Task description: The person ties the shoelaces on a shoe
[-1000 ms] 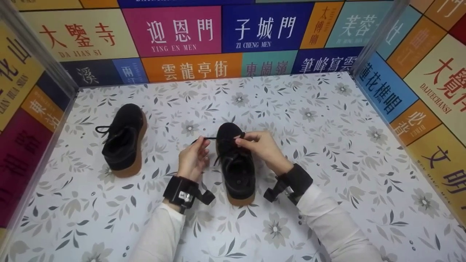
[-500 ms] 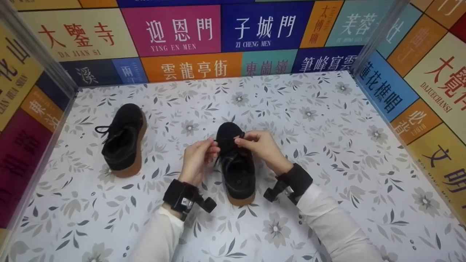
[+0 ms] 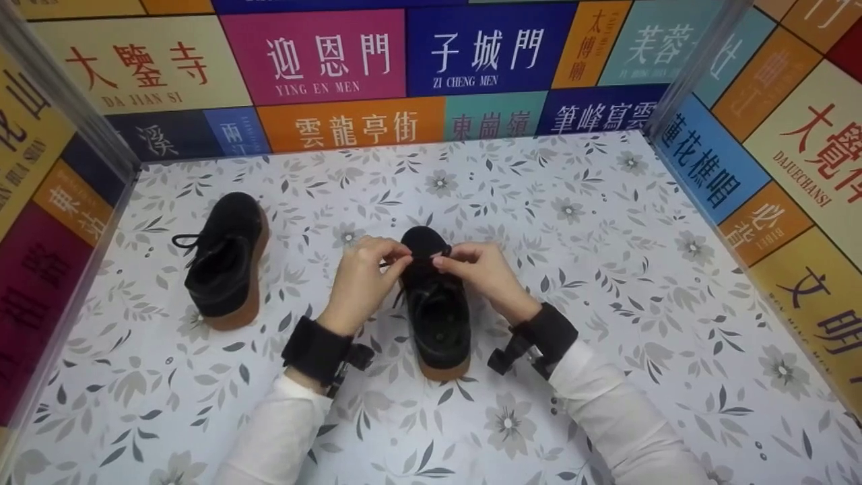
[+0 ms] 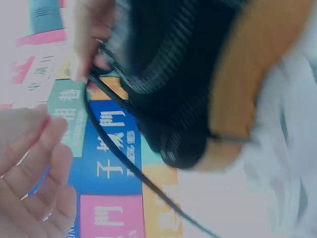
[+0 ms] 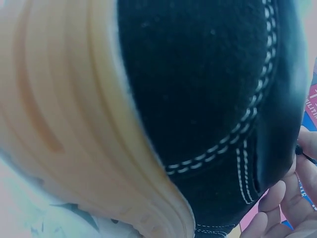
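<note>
A black lace-up shoe (image 3: 438, 323) with a tan sole stands in front of me, toe pointing away. My left hand (image 3: 363, 279) is at the left side of its laces. Its thumb and index finger pinch the black shoelace (image 3: 385, 265) in the head view; the left wrist view shows the fingers curled, their contact with the lace unclear. My right hand (image 3: 488, 273) pinches the lace at the shoe's right side, and the fingers (image 5: 302, 183) show past the shoe in the right wrist view. In the left wrist view a long lace strand (image 4: 133, 171) hangs from near the right fingertips.
A matching black shoe (image 3: 225, 263) stands to the left, a lace loop sticking out at its side. Both rest on a white floral-patterned surface (image 3: 606, 269). Colourful panels with Chinese characters (image 3: 316, 57) close off the back and both sides.
My left hand has come in from the left to the front of the shoe, and its back has turned upward. My right hand has stayed at the laces; both shoes stay in place.
</note>
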`<move>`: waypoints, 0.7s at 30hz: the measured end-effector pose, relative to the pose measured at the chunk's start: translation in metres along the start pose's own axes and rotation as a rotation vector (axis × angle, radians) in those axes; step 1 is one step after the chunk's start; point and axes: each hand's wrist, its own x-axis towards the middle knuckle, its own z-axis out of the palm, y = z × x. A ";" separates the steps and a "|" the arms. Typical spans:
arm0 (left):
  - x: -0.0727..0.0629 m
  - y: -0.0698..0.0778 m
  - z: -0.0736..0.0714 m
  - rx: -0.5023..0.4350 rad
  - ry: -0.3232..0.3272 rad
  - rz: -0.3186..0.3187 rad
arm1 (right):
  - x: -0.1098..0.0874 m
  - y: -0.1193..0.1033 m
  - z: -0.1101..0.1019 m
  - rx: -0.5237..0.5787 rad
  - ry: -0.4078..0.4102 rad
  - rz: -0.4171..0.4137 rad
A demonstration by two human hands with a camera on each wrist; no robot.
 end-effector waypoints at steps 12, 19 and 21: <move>-0.009 -0.029 0.013 0.101 -0.029 0.120 | 0.002 0.000 0.000 -0.028 -0.009 0.007; -0.009 -0.029 0.014 0.016 0.027 0.061 | 0.001 -0.001 -0.001 -0.053 -0.027 0.020; -0.009 -0.029 0.013 -0.007 0.042 0.059 | 0.001 -0.002 -0.001 -0.055 -0.025 0.025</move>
